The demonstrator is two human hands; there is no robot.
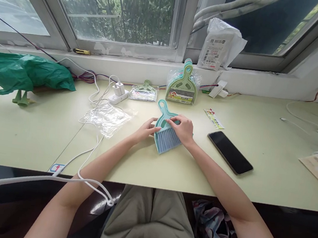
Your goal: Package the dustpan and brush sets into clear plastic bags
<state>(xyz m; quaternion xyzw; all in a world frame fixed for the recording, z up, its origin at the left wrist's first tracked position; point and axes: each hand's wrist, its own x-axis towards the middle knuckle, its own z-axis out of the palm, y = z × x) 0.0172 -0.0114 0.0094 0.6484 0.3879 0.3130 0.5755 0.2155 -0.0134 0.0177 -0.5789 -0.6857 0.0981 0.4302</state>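
Note:
A light-blue dustpan (163, 106) rests on the table in front of me, with a small brush (168, 140) nested in it, its grey-blue bristles pointing towards me. My left hand (146, 130) grips the dustpan's left edge, thumb on top near the base of the bristles. From the right, my right hand (183, 129) lies over the set, thumb and fingertips pinched at the upper part of the brush. That hand hides the set's right side. A loose printed card label (214, 118) lies beyond my right hand.
Behind stand a stack of wrapped dustpan sets (182, 87) and a flat packaged one (144, 93). Clear plastic wrapping (107, 118) and white cables lie to the left, by a power strip (118, 97). A phone (230, 152) lies right; a green bag (25, 71) far left.

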